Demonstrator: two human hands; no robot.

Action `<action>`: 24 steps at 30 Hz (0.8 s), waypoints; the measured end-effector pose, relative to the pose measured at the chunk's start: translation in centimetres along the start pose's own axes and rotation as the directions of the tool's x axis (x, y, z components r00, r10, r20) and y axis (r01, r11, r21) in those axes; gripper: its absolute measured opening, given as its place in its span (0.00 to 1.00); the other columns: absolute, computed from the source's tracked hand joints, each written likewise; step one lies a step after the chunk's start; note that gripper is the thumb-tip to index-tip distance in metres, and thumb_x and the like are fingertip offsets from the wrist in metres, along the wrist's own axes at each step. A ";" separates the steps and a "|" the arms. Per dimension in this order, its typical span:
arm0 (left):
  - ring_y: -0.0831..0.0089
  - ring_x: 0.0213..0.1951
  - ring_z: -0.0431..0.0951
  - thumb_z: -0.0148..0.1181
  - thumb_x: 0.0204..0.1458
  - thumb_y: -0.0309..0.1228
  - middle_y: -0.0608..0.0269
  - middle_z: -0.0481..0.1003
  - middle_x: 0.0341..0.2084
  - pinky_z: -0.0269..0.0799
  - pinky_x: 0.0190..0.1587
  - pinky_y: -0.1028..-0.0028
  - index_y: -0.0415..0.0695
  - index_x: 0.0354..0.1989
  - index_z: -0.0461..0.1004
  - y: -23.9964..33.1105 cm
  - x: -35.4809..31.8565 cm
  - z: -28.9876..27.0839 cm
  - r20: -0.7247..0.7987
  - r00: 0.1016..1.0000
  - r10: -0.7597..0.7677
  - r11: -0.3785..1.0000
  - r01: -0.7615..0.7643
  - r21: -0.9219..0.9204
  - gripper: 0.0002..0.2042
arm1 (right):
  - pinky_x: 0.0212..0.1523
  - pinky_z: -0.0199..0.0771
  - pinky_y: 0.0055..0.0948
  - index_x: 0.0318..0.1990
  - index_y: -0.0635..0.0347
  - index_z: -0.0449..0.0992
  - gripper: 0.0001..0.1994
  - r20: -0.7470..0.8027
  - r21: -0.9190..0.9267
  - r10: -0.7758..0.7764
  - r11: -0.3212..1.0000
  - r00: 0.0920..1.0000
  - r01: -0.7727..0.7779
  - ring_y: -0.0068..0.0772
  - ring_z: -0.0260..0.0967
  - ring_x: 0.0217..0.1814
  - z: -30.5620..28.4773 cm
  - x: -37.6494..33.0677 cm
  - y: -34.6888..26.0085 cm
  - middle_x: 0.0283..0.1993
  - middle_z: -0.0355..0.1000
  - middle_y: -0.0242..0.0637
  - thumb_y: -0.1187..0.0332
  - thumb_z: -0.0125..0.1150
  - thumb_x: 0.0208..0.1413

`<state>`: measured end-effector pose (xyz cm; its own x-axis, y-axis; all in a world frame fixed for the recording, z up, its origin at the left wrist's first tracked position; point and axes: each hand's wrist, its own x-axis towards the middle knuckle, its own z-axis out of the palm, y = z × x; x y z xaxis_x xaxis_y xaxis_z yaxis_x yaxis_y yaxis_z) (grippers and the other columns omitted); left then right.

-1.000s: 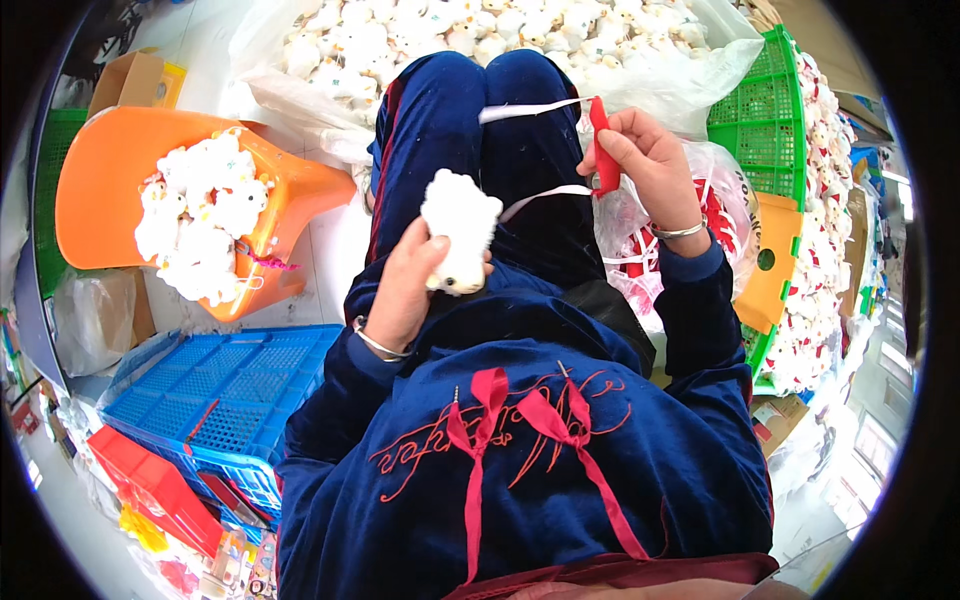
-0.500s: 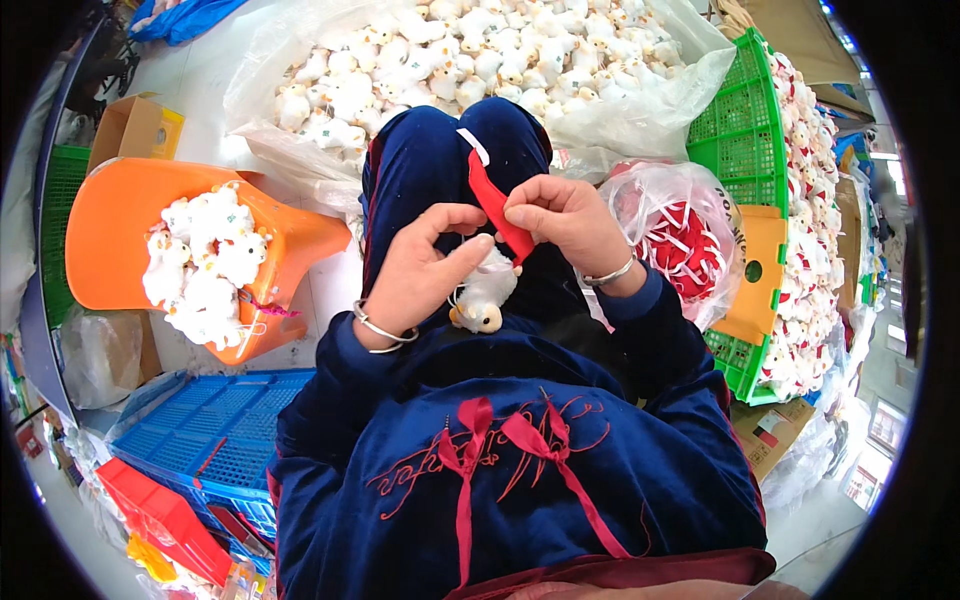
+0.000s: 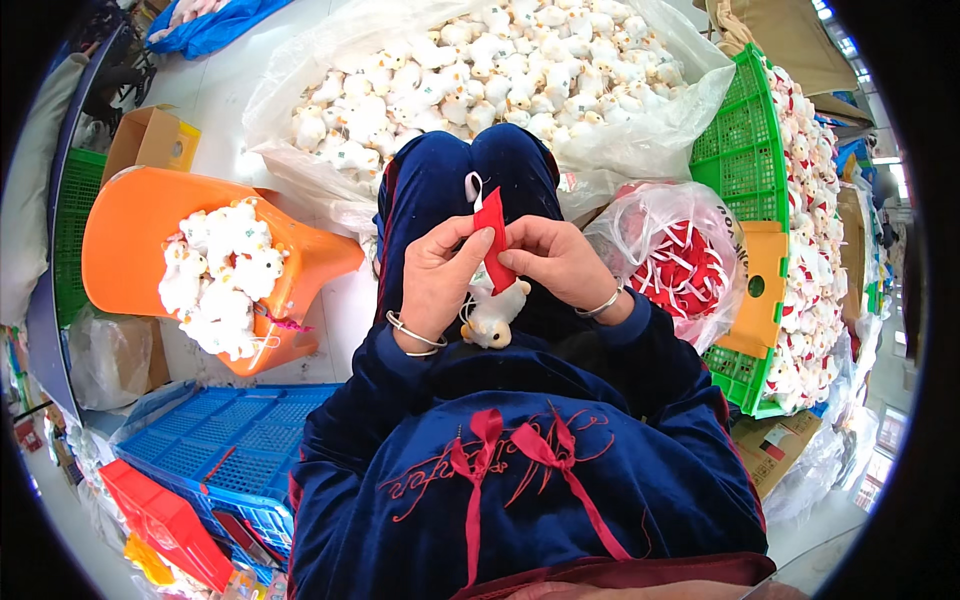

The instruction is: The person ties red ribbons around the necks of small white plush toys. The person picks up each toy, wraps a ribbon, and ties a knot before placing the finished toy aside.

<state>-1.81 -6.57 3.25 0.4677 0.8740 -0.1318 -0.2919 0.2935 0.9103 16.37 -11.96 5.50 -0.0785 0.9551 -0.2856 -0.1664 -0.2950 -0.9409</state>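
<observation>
A narrow red fabric piece [image 3: 492, 225] with a white ribbon loop [image 3: 474, 188] at its far end is pinched between my two hands. My left hand [image 3: 440, 275] grips its left edge with thumb and forefinger. On the opposite edge, my right hand [image 3: 557, 258] has thumb and fingers closed. Just below the fabric, a small white plush toy [image 3: 492, 318] with a dark eye rests in my lap, its face toward me. The fabric's near end meets the toy; whether they are joined I cannot tell.
More white plush toys lie on an orange chair [image 3: 125, 235] at left and in a large clear plastic sheet [image 3: 270, 115] ahead. At right are a clear bag of red pieces [image 3: 685, 270] and a green crate [image 3: 735, 140] beside many toys. A blue crate [image 3: 215, 430] stands near left.
Both hands have drawn closer together. The red fabric has turned more upright, and my left hand now pinches it too. The view has shifted slightly.
</observation>
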 end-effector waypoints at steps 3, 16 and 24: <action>0.85 0.38 0.76 0.61 0.63 0.24 0.68 0.80 0.37 0.73 0.41 0.82 0.37 0.50 0.80 0.2 0.1 0.0 -0.005 0.999 0.046 0.998 -0.045 0.041 0.10 | 0.43 0.73 0.19 0.46 0.63 0.77 0.06 0.069 -0.230 0.070 0.972 0.995 -0.052 0.14 0.72 0.40 -0.7 0.0 -0.4 0.41 0.76 0.26 0.75 0.62 0.63; 0.66 0.29 0.80 0.66 0.55 0.30 0.57 0.78 0.25 0.74 0.33 0.70 0.37 0.37 0.81 5.7 2.8 -1.5 0.405 0.907 -0.116 0.611 -0.256 0.749 0.08 | 0.35 0.74 0.36 0.37 0.65 0.77 0.07 0.256 -0.753 -0.313 0.528 0.915 0.392 0.48 0.74 0.33 -1.3 0.8 -5.1 0.31 0.74 0.45 0.69 0.59 0.62; 0.79 0.34 0.74 0.64 0.57 0.23 0.65 0.75 0.28 0.67 0.37 0.78 0.38 0.40 0.83 5.7 3.1 -1.8 0.381 0.923 0.061 0.689 -0.315 0.653 0.05 | 0.34 0.72 0.33 0.39 0.61 0.76 0.03 0.060 -0.738 -0.406 0.597 0.912 0.314 0.45 0.73 0.32 -1.9 -1.1 -3.5 0.33 0.73 0.42 0.73 0.62 0.60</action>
<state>-3.51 -1.50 7.34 0.7314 0.6769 0.0831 0.1967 -0.3260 0.9247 18.89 -11.91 8.77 -0.0629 0.9892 0.1326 0.6018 0.1436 -0.7857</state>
